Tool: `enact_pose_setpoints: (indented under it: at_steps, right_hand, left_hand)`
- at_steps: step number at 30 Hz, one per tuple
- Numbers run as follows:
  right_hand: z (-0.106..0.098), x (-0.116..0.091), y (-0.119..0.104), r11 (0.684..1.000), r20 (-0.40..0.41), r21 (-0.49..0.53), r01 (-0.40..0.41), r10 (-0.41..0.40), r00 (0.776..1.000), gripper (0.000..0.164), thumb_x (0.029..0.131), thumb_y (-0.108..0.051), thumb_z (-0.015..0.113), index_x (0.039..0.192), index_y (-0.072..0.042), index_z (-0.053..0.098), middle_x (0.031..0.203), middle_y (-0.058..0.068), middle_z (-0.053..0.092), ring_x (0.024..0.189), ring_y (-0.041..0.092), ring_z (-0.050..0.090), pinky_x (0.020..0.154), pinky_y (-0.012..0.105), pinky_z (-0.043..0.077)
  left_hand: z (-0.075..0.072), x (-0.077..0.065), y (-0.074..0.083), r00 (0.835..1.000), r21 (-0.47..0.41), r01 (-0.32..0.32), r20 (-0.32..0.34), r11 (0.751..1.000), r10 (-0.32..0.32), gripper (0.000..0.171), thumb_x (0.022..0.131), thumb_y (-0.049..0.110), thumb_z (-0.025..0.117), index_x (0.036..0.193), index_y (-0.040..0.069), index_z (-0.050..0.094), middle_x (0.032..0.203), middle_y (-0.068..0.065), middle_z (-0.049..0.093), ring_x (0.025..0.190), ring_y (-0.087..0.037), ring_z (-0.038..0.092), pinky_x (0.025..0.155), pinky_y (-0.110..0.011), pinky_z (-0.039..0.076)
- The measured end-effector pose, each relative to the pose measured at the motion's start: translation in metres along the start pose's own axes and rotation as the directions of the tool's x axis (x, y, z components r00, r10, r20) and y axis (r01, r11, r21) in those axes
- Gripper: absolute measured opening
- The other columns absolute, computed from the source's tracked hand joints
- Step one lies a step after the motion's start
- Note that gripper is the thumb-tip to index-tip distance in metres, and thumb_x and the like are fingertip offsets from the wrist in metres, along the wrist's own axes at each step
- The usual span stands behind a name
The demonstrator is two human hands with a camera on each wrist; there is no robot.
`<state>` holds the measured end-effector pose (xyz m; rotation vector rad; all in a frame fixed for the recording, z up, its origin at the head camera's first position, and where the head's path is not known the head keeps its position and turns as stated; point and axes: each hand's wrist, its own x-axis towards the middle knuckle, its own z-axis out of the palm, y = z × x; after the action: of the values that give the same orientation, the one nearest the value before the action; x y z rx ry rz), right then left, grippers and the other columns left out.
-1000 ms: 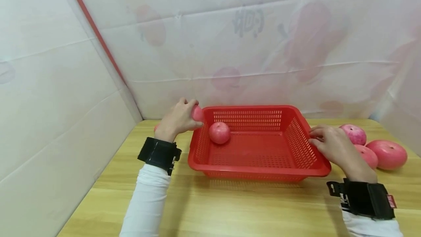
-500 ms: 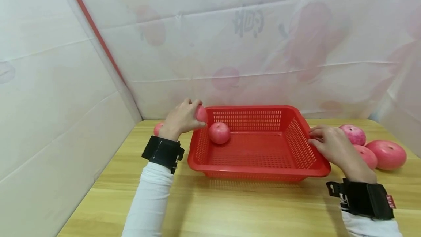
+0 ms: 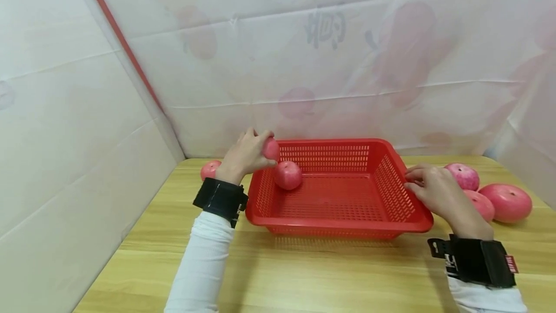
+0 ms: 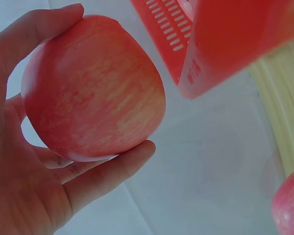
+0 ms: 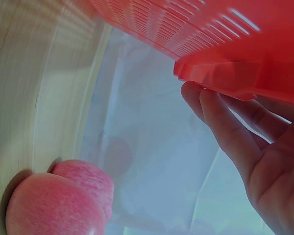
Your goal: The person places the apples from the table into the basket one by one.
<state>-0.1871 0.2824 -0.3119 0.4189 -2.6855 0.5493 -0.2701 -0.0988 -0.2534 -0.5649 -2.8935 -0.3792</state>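
My left hand (image 3: 249, 152) grips a red apple (image 4: 95, 88) with yellow streaks, thumb on one side and fingers on the other. In the head view this apple is at the back left corner of a red plastic basket (image 3: 330, 226); the left wrist view shows a gap between the two. Inside the basket, near its left wall, lies another red apple (image 3: 288, 175). On the opposite side, my right hand (image 3: 438, 194) holds the basket's right rim, its fingertips against the lip in the right wrist view; the thumb is partly hidden there.
A red fruit (image 3: 210, 170) rests on the wooden table (image 3: 143, 255) behind my left wrist. Beyond my right hand lie a mottled pink apple (image 3: 464, 176), a partly covered pink fruit (image 3: 479, 204) and a larger red fruit (image 3: 506, 202). White sheeting (image 3: 260, 62) closes off the back.
My left hand has moved right with the apple, closer to the basket's back left corner. The fruit behind that wrist shows more. My right hand stays at the rim.
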Motion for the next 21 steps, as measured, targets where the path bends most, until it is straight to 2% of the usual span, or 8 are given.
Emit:
enact_pose_setpoints:
  at_steps: [10,15,21]
  right_hand:
    - [0.0,0.002,-0.001,1.0,-0.001,-0.013,-0.009,0.009,1.0,0.018,0.076,0.0,0.067,0.091,0.01,0.066,0.096,0.027,0.061,0.082,0.041,0.059,0.067,0.052,0.049]
    - [0.0,0.002,-0.001,1.0,0.003,-0.012,-0.009,0.009,1.0,0.018,0.076,0.0,0.067,0.091,0.009,0.066,0.095,0.026,0.061,0.082,0.04,0.059,0.067,0.052,0.049]
    - [0.001,0.001,-0.001,1.0,0.001,-0.002,-0.012,0.012,1.0,0.017,0.076,0.0,0.067,0.09,0.01,0.066,0.095,0.026,0.061,0.081,0.04,0.059,0.066,0.051,0.05]
  left_hand:
    - [0.002,0.004,0.008,0.999,0.036,-0.052,-0.007,0.998,0.052,0.068,0.068,0.039,0.077,0.128,0.023,0.049,0.114,-0.011,0.047,0.1,-0.026,0.048,0.077,-0.044,0.048]
    - [0.002,0.005,0.013,0.998,0.058,-0.055,-0.007,0.997,0.055,0.067,0.069,0.039,0.076,0.129,0.024,0.049,0.113,-0.01,0.048,0.098,-0.025,0.049,0.077,-0.044,0.048]
    - [0.004,0.007,0.02,0.998,0.037,-0.06,0.009,0.998,0.059,0.069,0.069,0.038,0.076,0.13,0.025,0.048,0.113,-0.009,0.049,0.098,-0.024,0.05,0.077,-0.042,0.048]
